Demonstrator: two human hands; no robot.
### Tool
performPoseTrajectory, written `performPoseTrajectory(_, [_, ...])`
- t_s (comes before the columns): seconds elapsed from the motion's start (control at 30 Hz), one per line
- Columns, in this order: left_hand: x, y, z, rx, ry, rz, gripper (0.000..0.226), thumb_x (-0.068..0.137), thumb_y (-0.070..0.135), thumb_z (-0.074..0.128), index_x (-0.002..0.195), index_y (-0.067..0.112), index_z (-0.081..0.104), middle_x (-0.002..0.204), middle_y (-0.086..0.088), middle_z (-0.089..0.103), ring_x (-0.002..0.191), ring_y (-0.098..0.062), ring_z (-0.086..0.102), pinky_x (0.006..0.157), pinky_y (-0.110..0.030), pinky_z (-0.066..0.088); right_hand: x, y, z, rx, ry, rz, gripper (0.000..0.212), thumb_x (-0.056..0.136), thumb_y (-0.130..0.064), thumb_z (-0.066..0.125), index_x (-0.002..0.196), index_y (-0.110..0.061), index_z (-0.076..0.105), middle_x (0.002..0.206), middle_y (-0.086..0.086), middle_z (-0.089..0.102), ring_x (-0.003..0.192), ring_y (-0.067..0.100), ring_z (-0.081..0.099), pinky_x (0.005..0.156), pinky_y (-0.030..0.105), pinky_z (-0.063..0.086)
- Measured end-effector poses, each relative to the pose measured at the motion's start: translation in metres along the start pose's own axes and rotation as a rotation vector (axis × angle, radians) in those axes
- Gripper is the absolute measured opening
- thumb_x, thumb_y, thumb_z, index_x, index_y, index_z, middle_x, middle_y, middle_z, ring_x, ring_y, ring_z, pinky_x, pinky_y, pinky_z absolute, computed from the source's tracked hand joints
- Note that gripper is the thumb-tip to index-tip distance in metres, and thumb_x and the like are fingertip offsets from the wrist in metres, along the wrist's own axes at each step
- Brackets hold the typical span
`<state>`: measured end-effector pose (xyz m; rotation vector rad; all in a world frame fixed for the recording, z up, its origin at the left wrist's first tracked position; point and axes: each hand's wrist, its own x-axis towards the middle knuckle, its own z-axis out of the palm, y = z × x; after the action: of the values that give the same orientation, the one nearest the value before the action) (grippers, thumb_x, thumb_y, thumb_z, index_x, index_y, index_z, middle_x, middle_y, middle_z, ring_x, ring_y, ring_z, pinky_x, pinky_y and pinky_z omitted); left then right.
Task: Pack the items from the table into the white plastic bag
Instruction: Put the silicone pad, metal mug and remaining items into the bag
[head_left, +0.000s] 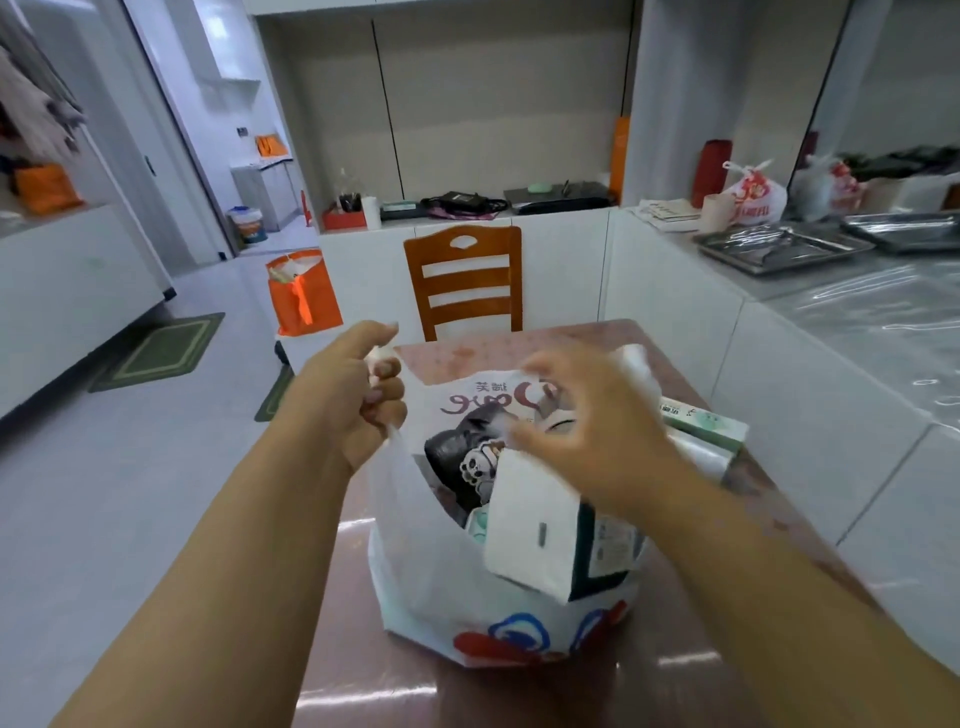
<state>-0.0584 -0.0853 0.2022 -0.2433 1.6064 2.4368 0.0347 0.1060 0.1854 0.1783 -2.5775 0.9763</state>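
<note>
The left hand (358, 395) grips the bag (431, 561) handle, the blurry right hand (582, 415) looks loose, and the white box (535, 525) could tip out.

Bright, even light; wide-angle edge distortion.

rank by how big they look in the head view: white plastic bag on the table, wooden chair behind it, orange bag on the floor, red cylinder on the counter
1. White plastic bag, helped by nearness
2. Wooden chair
3. Orange bag
4. Red cylinder
</note>
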Motion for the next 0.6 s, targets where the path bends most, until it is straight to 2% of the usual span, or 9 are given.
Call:
performPoseTrajectory(0.03, [-0.003, -0.001, 0.001, 0.034, -0.027, -0.016, 0.047, 0.089, 0.024, 0.057, 0.134, 0.016, 0.049, 0.045, 0.003, 0.043, 0.032, -0.007, 0.028, 0.027, -0.014, 0.024, -0.008, -0.004, 0.018, 0.079, -0.223, 0.004, 0.049, 0.080, -0.056, 0.061, 0.123, -0.035, 0.051, 0.121, -0.016, 0.054, 0.108, 0.003, 0.049, 0.086, 0.026, 0.040])
performPoseTrajectory(0.07, [-0.005, -0.002, 0.002, 0.065, -0.049, -0.035, 0.035, 0.089, 0.026, 0.057, 0.123, 0.017, 0.052, 0.045, 0.003, 0.043, 0.032, -0.007, 0.028, 0.028, -0.014, 0.025, -0.016, -0.003, 0.036, 0.018, -0.335, -0.053, 0.045, 0.082, -0.058, 0.056, 0.121, -0.035, 0.055, 0.118, -0.017, 0.057, 0.105, 0.002, 0.050, 0.086, 0.026, 0.042])
performPoseTrajectory(0.13, [-0.012, -0.001, -0.001, 0.085, -0.068, -0.068, 0.026, 0.090, 0.028, 0.056, 0.111, 0.015, 0.049, 0.046, 0.003, 0.043, 0.032, -0.007, 0.028, 0.028, -0.014, 0.025, -0.014, 0.016, 0.064, -0.142, -0.191, -0.135, 0.036, 0.086, -0.057, 0.047, 0.091, -0.025, 0.065, 0.091, -0.009, 0.065, 0.083, 0.009, 0.056, 0.077, 0.031, 0.048])
performPoseTrajectory(0.17, [-0.014, 0.000, -0.005, 0.080, -0.076, -0.077, 0.026, 0.090, 0.029, 0.056, 0.110, 0.014, 0.050, 0.047, 0.003, 0.042, 0.032, -0.007, 0.028, 0.028, -0.013, 0.026, -0.007, 0.024, 0.067, -0.168, -0.095, -0.074, 0.040, 0.088, -0.057, 0.045, 0.075, -0.023, 0.061, 0.075, -0.008, 0.062, 0.070, 0.011, 0.054, 0.066, 0.032, 0.048])
performPoseTrajectory(0.23, [-0.019, 0.004, -0.011, 0.057, -0.099, -0.100, 0.027, 0.090, 0.029, 0.055, 0.111, 0.012, 0.052, 0.050, 0.002, 0.041, 0.032, -0.007, 0.028, 0.027, -0.014, 0.026, 0.015, 0.039, 0.067, -0.248, 0.053, 0.109, 0.049, 0.088, -0.064, 0.039, 0.065, -0.023, 0.051, 0.063, -0.007, 0.053, 0.060, 0.013, 0.052, 0.054, 0.029, 0.043])
performPoseTrajectory(0.33, [-0.026, 0.010, -0.013, 0.048, -0.135, -0.125, 0.033, 0.089, 0.032, 0.055, 0.112, 0.008, 0.052, 0.055, 0.001, 0.039, 0.034, -0.006, 0.028, 0.027, -0.015, 0.027, 0.028, 0.026, 0.086, -0.207, 0.064, 0.152, 0.040, 0.090, -0.060, 0.043, 0.069, -0.026, 0.043, 0.070, -0.008, 0.049, 0.063, 0.011, 0.047, 0.052, 0.027, 0.038])
performPoseTrajectory(0.43, [-0.029, 0.015, -0.015, -0.030, -0.114, -0.125, 0.042, 0.087, 0.035, 0.055, 0.114, 0.005, 0.052, 0.057, 0.001, 0.037, 0.038, -0.005, 0.027, 0.030, -0.014, 0.026, 0.007, 0.003, 0.117, -0.326, -0.044, -0.149, 0.038, 0.093, -0.057, 0.041, 0.085, -0.023, 0.055, 0.085, -0.006, 0.053, 0.077, 0.013, 0.049, 0.071, 0.031, 0.050])
performPoseTrajectory(0.47, [-0.030, 0.017, -0.016, -0.059, -0.101, -0.120, 0.043, 0.086, 0.036, 0.054, 0.115, 0.004, 0.052, 0.056, 0.002, 0.037, 0.039, -0.005, 0.027, 0.031, -0.014, 0.026, 0.005, 0.007, 0.118, -0.335, -0.073, -0.179, 0.040, 0.094, -0.055, 0.038, 0.089, -0.020, 0.057, 0.089, -0.004, 0.054, 0.081, 0.014, 0.049, 0.076, 0.033, 0.049])
performPoseTrajectory(0.6, [-0.034, 0.013, -0.019, -0.024, -0.051, -0.098, 0.041, 0.087, 0.036, 0.052, 0.114, 0.006, 0.054, 0.053, 0.001, 0.041, 0.037, -0.006, 0.027, 0.032, -0.014, 0.027, 0.000, 0.033, 0.098, -0.161, -0.285, -0.177, 0.037, 0.095, -0.052, 0.039, 0.077, -0.021, 0.047, 0.084, -0.006, 0.044, 0.080, 0.013, 0.041, 0.068, 0.028, 0.037])
